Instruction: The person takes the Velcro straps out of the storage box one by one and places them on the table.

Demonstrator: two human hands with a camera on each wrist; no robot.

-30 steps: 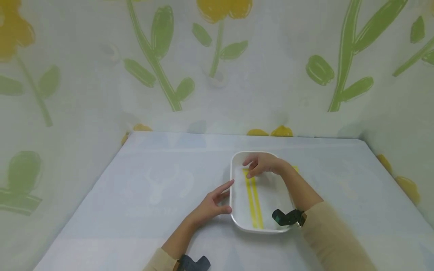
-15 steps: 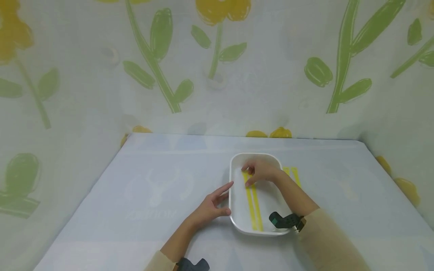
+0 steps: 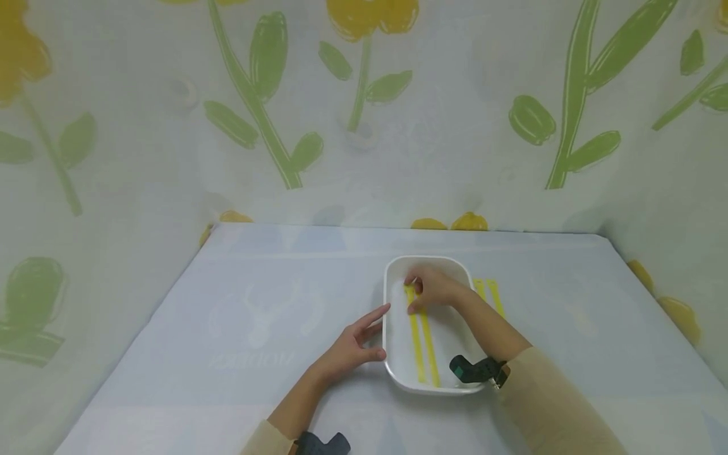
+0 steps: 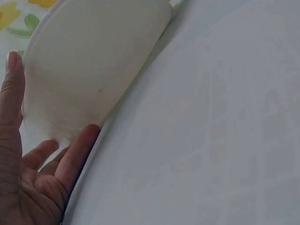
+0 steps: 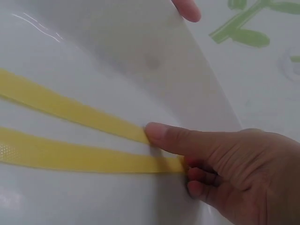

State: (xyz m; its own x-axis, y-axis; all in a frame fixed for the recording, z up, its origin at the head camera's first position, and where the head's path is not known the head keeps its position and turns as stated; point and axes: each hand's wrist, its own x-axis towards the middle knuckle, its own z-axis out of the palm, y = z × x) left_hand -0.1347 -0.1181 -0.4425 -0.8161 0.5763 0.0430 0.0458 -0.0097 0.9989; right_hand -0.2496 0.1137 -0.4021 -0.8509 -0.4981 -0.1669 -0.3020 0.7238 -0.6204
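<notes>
Inside a white rectangular tray (image 3: 452, 338) with rounded corners lie two flat yellow strips side by side. My right hand (image 3: 435, 287) reaches over the tray's far part, and its thumb and fingers pinch the far end of the left strip (image 5: 89, 108). The right strip (image 5: 89, 157) runs under that hand, its far end partly hidden by the fingers. At the tray's left side, my left hand (image 3: 354, 349) has its fingers and thumb spread against the wall. In the left wrist view, fingertips touch the tray's outer side (image 4: 93, 61).
Two more yellow strips (image 3: 493, 296) lie on the table just right of the tray, partly behind the right forearm. A pale cloth covers the table (image 3: 256, 328). Flower-printed hangings (image 3: 443, 139) stand at the back and sides.
My right hand has come down and slightly nearer onto the strip's far end. The left strip's near end has shifted a little left, widening the gap. My left hand stays at the tray.
</notes>
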